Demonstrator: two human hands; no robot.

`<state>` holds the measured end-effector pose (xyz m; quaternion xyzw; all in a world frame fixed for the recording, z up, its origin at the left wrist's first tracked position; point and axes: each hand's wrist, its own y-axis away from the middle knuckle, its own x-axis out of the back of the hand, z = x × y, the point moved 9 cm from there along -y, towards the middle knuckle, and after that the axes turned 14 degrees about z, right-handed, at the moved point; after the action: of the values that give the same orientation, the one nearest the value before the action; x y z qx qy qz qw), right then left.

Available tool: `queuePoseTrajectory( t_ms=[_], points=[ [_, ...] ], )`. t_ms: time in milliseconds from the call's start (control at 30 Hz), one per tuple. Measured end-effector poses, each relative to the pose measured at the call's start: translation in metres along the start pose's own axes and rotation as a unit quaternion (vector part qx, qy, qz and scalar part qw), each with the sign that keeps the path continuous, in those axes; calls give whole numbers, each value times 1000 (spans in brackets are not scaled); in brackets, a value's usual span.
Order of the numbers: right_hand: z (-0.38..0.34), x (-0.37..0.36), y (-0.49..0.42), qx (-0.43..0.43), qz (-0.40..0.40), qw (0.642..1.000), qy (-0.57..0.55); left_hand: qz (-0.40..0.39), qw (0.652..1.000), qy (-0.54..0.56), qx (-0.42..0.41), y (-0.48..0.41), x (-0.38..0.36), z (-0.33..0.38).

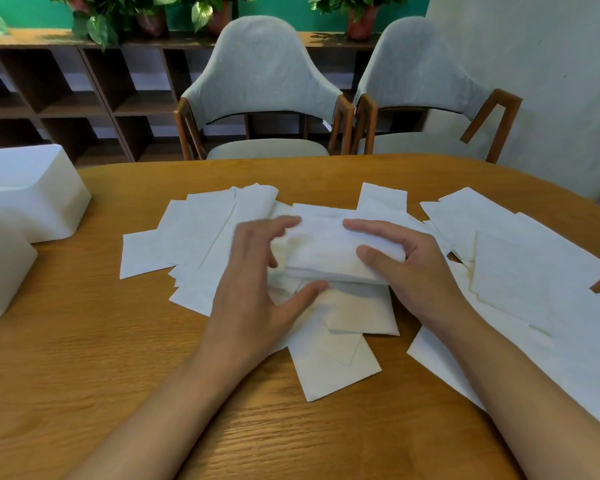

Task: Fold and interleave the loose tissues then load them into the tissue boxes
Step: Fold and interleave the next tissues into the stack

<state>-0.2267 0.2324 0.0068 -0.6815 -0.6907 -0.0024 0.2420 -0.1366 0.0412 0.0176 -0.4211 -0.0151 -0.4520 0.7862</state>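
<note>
One stack: folded white tissue bundle [329, 251], right hand [409, 268] pinched it.
Left hand [253, 271]: unclenched, at bundle's left.
Flat white tissue sheets [520, 268]: many lay loose around grip.
White plastic tissue boxes [32, 199]: left of grip; probably unloaded.

Both bare forearms reach forward.
Left hand [257, 271] spread, fingers loosely bent; right hand [416, 268] grips a folded tissue stack [323, 247].

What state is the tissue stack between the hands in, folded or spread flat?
Folded: the tissue stack shows layered edges along its near side, thicker than the loose sheets; the right hand grips it.
</note>
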Motion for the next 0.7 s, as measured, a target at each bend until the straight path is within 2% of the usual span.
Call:
queuePoseTrajectory(
  t_ms=[133,233,333,533,600,700],
  points=[
    [5,4,-3,-8,36,999,21,-156,985,12,-79,19,-30,13],
    [7,4,-3,-12,39,999,29,-203,974,0,-101,28,-43,12],
    [6,1,-3,-7,35,999,29,-201,972,-15,-118,27,-47,13],
    [4,-4,0,4,18,1000,24,-171,962,-34,-213,31,-47,26],
    [3,-5,0,6,13,1000,23,-148,968,-23,-202,28,-43,27],
    [0,-6,1,4,7,1000,8,-92,989,22,-115,19,-26,23]
  ],
)
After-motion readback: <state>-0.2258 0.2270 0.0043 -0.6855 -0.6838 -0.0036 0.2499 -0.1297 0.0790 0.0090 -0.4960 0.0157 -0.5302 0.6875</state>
